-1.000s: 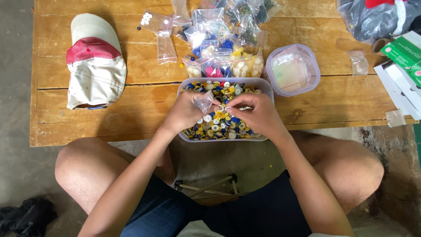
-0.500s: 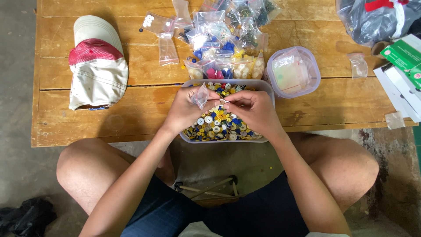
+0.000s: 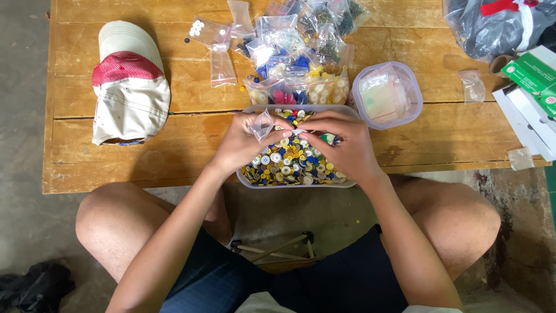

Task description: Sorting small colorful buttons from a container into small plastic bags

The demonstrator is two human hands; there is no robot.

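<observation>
Head view: left hand [image 3: 246,142] pinched a small clear bag [image 3: 262,124]; right hand [image 3: 339,142] pinched something tiny, unclear; buttons [image 3: 289,162] could spill past the bag's mouth.

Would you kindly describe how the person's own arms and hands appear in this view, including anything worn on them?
Both arms are bare along their whole visible length: no sleeve shows. The left hand and the right hand are bare too, with no gloves, and no rings, watch or bracelet can be made out. The nails look short and unpainted. Both forearms are slim. Dark blue shorts are the only clothing clearly seen.
</observation>
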